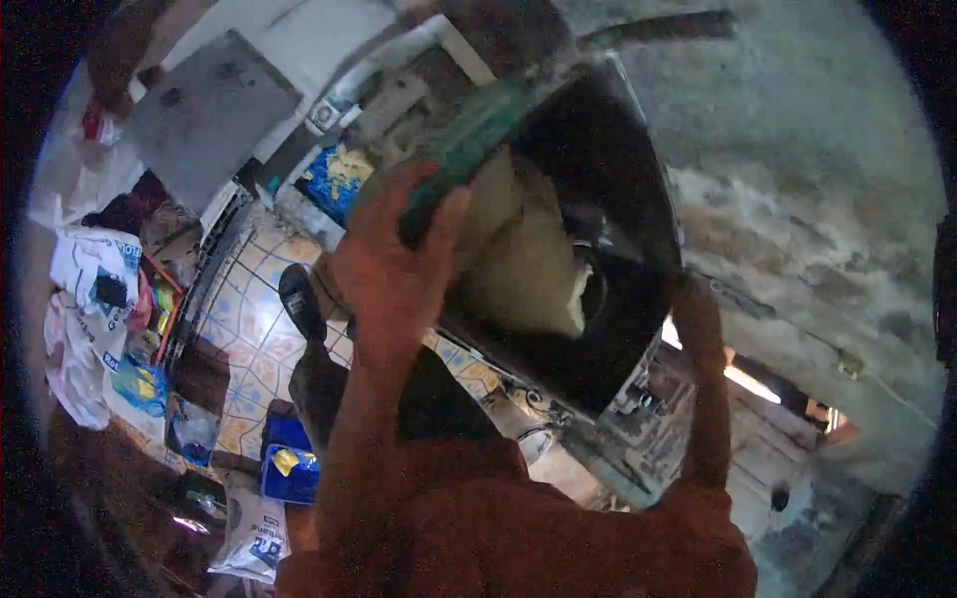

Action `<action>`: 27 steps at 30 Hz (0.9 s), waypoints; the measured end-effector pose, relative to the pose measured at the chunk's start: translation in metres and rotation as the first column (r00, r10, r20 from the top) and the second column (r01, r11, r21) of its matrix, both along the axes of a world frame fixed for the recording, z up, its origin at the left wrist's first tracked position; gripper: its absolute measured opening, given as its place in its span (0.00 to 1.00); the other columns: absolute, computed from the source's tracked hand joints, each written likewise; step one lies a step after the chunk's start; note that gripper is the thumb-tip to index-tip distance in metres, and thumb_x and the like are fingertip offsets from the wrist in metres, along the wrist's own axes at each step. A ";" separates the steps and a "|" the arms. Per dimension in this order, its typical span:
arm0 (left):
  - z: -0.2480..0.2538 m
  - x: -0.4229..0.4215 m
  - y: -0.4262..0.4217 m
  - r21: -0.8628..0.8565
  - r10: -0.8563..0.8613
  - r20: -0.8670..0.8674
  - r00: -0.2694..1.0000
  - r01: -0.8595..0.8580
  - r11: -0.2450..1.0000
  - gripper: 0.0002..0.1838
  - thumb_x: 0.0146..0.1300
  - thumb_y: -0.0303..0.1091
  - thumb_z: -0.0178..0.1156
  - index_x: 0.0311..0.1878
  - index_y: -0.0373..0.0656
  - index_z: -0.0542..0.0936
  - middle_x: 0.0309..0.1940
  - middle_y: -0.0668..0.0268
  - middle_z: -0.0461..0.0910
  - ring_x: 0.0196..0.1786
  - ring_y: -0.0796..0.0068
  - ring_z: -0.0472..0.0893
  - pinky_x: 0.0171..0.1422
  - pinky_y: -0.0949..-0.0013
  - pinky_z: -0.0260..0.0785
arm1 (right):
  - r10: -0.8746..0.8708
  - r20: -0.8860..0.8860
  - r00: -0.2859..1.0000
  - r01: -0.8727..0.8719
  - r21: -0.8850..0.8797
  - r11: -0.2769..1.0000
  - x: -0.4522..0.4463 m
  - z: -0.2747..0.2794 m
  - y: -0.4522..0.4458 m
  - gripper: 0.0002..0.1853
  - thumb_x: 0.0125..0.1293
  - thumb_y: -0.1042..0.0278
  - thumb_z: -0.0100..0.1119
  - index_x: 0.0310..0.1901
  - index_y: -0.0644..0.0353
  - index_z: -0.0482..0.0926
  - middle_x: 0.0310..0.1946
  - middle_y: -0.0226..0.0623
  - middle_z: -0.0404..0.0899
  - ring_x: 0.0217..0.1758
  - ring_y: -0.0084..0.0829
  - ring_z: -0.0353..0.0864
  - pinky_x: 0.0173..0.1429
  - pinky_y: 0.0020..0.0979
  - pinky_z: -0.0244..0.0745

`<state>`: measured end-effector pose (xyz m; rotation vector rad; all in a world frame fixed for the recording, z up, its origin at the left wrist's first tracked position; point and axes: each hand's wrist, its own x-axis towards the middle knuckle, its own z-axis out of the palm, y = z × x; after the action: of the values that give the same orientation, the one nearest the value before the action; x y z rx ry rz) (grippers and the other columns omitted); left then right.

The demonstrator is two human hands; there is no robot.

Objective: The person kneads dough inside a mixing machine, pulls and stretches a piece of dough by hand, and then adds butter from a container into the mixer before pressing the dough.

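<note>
My left hand point(391, 254) is closed round a long green bar-like piece point(488, 120), blurred, that slants up to the right. Just right of that hand a bulky beige mass point(518, 254), perhaps a sack or a folded sheet, lies against a large dark open container point(588, 130). A pale torn-looking edge shows on its right side. My right hand point(690, 299) is at the container's right rim; its fingers are lost in shadow and blur.
A stained wall point(797, 239) stands on the right. Patterned tiles point(259, 309) cover the floor at left, with white printed bags point(95, 284), a blue tray point(289, 473) and a grey board point(214, 105) around them. A blue-and-yellow packet point(339, 179) lies beyond my left hand.
</note>
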<state>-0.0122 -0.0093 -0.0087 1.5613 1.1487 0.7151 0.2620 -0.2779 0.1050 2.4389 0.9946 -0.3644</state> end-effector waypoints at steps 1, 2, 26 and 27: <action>0.003 0.001 0.002 -0.030 0.006 -0.008 1.000 -0.007 1.000 0.19 0.59 0.42 0.68 0.51 0.44 0.81 0.45 0.57 0.84 0.47 0.63 0.83 0.53 0.64 0.74 | -0.139 0.083 0.987 0.145 -0.063 0.987 -0.011 0.026 0.006 0.13 0.71 0.58 0.48 0.48 0.59 0.71 0.26 0.55 0.77 0.31 0.59 0.78 0.33 0.54 0.70; 0.006 0.003 0.004 -0.053 0.023 -0.013 1.000 -0.024 0.998 0.19 0.59 0.42 0.68 0.51 0.44 0.82 0.45 0.57 0.84 0.47 0.63 0.83 0.53 0.64 0.73 | -0.155 0.097 0.983 0.161 -0.059 0.985 -0.007 0.030 -0.009 0.13 0.71 0.58 0.48 0.48 0.59 0.71 0.26 0.55 0.77 0.31 0.59 0.78 0.33 0.54 0.70; 0.004 0.002 0.004 -0.053 0.014 -0.038 0.999 -0.016 0.998 0.18 0.60 0.41 0.68 0.50 0.42 0.81 0.43 0.56 0.84 0.45 0.62 0.84 0.52 0.66 0.74 | 0.166 0.112 0.980 -0.193 0.303 0.933 0.039 -0.119 -0.074 0.17 0.71 0.56 0.45 0.53 0.58 0.74 0.27 0.55 0.80 0.29 0.54 0.81 0.32 0.52 0.74; -0.001 0.002 0.005 0.062 -0.009 0.010 1.000 0.008 0.998 0.18 0.60 0.40 0.67 0.51 0.41 0.81 0.42 0.57 0.84 0.43 0.64 0.84 0.51 0.66 0.74 | -0.007 0.064 0.998 0.002 0.079 0.997 0.042 -0.083 -0.091 0.16 0.71 0.57 0.46 0.53 0.57 0.72 0.27 0.56 0.80 0.29 0.54 0.81 0.33 0.53 0.74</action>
<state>-0.0100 -0.0046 -0.0097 1.6116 1.1210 0.7592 0.3037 -0.3687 0.0218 2.5068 0.9938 -0.2503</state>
